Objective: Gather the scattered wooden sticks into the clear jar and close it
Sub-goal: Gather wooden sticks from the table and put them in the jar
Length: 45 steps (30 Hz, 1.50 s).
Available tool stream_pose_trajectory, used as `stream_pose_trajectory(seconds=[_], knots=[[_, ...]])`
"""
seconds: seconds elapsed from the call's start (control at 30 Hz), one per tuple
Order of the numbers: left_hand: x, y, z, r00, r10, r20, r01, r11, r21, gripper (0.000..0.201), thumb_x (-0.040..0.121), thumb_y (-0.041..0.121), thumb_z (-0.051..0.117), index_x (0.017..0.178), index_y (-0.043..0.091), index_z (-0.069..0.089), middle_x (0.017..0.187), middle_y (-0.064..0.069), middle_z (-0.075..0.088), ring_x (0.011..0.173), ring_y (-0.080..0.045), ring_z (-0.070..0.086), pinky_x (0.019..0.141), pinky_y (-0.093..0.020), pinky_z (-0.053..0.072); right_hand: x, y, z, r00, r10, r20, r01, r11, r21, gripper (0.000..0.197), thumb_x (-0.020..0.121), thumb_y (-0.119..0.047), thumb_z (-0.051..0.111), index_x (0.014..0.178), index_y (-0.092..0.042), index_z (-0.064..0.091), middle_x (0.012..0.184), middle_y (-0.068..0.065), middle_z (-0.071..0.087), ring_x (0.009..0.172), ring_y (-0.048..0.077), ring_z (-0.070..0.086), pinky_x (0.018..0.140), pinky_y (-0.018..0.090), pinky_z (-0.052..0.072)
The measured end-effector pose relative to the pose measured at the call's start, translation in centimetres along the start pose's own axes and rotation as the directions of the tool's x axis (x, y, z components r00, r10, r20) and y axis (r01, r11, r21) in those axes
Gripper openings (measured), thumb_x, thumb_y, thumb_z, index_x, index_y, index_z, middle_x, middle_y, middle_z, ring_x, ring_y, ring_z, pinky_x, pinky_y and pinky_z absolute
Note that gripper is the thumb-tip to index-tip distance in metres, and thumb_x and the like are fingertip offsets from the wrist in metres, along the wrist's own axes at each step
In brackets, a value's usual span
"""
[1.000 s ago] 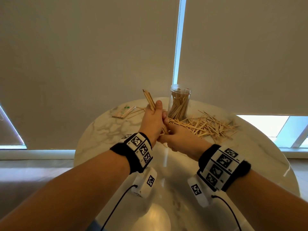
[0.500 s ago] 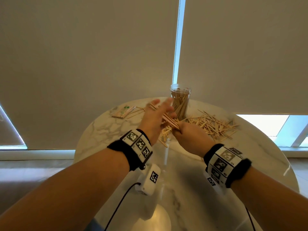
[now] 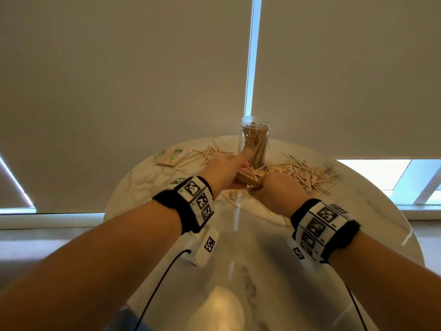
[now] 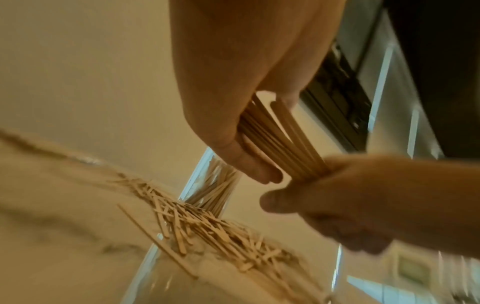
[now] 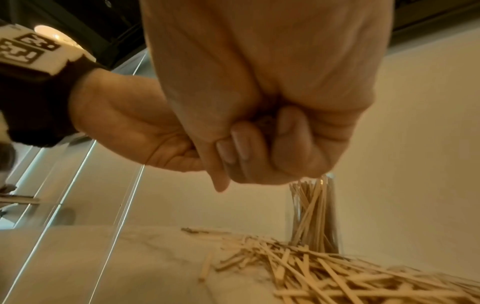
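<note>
Home-like room: marble table point(image 3: 148, 177), roller blinds point(image 3: 119, 80)

glossy pale marble worktop point(image 3: 148, 177) with grey veins, mirroring light. sticks point(image 3: 307, 175) of pale, matt, smooth bare wood. jar point(image 3: 254, 139) of clear shiny plastic or glass, cannot tell which. matt cloth blinds point(image 3: 119, 80).

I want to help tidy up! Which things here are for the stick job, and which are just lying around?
For the job:
bundle of sticks, held by left hand and right hand
loose sticks
clear jar

Just lying about:
small packet
marble table
</note>
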State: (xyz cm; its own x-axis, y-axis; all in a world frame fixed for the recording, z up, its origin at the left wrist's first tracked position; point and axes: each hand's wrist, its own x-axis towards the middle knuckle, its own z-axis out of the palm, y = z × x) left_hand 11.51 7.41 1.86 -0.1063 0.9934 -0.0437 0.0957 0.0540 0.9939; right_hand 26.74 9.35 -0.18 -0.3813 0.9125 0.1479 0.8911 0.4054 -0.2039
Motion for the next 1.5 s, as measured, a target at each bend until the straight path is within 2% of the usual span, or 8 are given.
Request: stream_pose_trajectory(seconds=[0.2, 0.43, 0.57, 0.77, 0.87, 1.13, 1.3, 1.5], knots=[[1.3, -1.6, -0.8, 0.986, 0.108, -0.123, -0.074, 0.964, 0.257, 0.029, 0.088, 0.032, 0.074, 0.084, 0.005, 0.063, 0.062, -0.004, 0.069, 0.046, -0.011, 0.061, 0.045, -0.024, 0.051, -0.1, -0.1, 0.2, 0.996, -0.083, -0.046, 0.086, 0.994, 0.069, 0.035, 0.091, -0.054, 0.061, 0.103, -0.021, 0.059, 0.083, -0.007, 0.063, 0.074, 0.014, 0.060, 0.068, 0.028, 0.051], [2.3, -1.4, -0.2, 0.933, 0.323, -0.161, -0.155, 0.762, 0.629, 0.057, 0.098, 0.051, 0.048, 0.055, 0.016, 0.058, 0.048, 0.004, 0.053, 0.047, -0.011, 0.049, 0.052, -0.025, 0.039, 0.6, -0.3, 0.4, 0.984, -0.141, -0.105, 0.148, 0.987, 0.060, 0.052, 0.094, -0.069, 0.038, 0.095, -0.021, 0.058, 0.073, -0.005, 0.059, 0.063, 0.011, 0.054, 0.058, 0.028, 0.046], [4.1, -1.2, -1.0, 0.936, 0.314, -0.159, -0.115, 0.698, 0.707, 0.059, 0.100, 0.045, 0.042, 0.069, 0.005, 0.070, 0.060, -0.006, 0.065, 0.055, -0.019, 0.060, 0.063, -0.033, 0.052, 1.3, 0.3, 0.1, 0.964, -0.195, -0.182, 0.213, 0.973, 0.084, 0.055, 0.097, -0.067, 0.031, 0.084, -0.021, 0.057, 0.065, -0.005, 0.056, 0.056, 0.010, 0.050, 0.054, 0.027, 0.037], [8.2, 0.6, -1.2, 0.986, 0.055, -0.158, -0.037, 0.993, 0.114, 0.046, 0.104, 0.049, 0.035, 0.113, 0.009, 0.056, 0.090, -0.013, 0.073, 0.068, -0.020, 0.070, 0.057, -0.028, 0.057, 5.4, 2.4, -5.7, 0.971, -0.104, -0.213, 0.112, 0.993, 0.024, 0.045, 0.101, -0.055, 0.037, 0.091, -0.022, 0.066, 0.071, -0.001, 0.063, 0.058, 0.013, 0.055, 0.057, 0.029, 0.049], [11.3, 1.3, -1.8, 0.977, 0.114, -0.180, -0.055, 0.950, 0.307, 0.039, 0.097, 0.039, 0.058, 0.125, 0.014, 0.050, 0.106, -0.007, 0.067, 0.086, -0.019, 0.069, 0.077, -0.036, 0.061, 9.5, 4.1, -10.1, 0.955, -0.057, -0.293, 0.002, 0.983, -0.184, 0.049, 0.099, -0.059, 0.039, 0.088, -0.019, 0.066, 0.070, 0.001, 0.062, 0.063, 0.020, 0.060, 0.063, 0.037, 0.056], [18.8, 2.0, -0.4, 0.983, 0.178, -0.055, -0.138, 0.894, 0.426, 0.117, 0.069, 0.034, 0.089, 0.156, 0.020, 0.012, 0.152, -0.013, 0.037, 0.136, -0.031, 0.042, 0.105, -0.040, 0.040, 21.9, 2.8, -13.2, 0.999, -0.029, 0.045, 0.049, 0.823, -0.565, 0.049, 0.091, -0.064, 0.053, 0.084, -0.021, 0.074, 0.073, -0.003, 0.063, 0.074, 0.019, 0.059, 0.071, 0.035, 0.049], [20.9, 1.0, 0.5, 0.988, 0.152, 0.009, -0.143, 0.908, 0.394, 0.128, 0.072, 0.035, 0.087, 0.157, 0.023, -0.008, 0.151, -0.012, 0.041, 0.134, -0.030, 0.045, 0.105, -0.039, 0.040, 26.0, 0.9, -11.1, 0.966, -0.052, 0.253, 0.193, 0.799, -0.570, 0.045, 0.091, -0.055, 0.060, 0.072, -0.015, 0.072, 0.057, -0.003, 0.056, 0.054, 0.011, 0.047, 0.058, 0.026, 0.039], [21.7, -0.9, 0.4, 0.977, 0.211, 0.033, -0.205, 0.881, 0.427, 0.099, 0.078, 0.028, 0.081, 0.152, 0.021, 0.017, 0.129, -0.008, 0.060, 0.112, -0.028, 0.060, 0.094, -0.042, 0.051, 29.0, 0.5, -7.6, 0.959, -0.064, 0.277, 0.193, 0.860, -0.472, 0.021, 0.092, -0.025, 0.062, 0.099, -0.008, 0.074, 0.065, 0.004, 0.066, 0.053, 0.015, 0.054, 0.077, 0.035, 0.055]])
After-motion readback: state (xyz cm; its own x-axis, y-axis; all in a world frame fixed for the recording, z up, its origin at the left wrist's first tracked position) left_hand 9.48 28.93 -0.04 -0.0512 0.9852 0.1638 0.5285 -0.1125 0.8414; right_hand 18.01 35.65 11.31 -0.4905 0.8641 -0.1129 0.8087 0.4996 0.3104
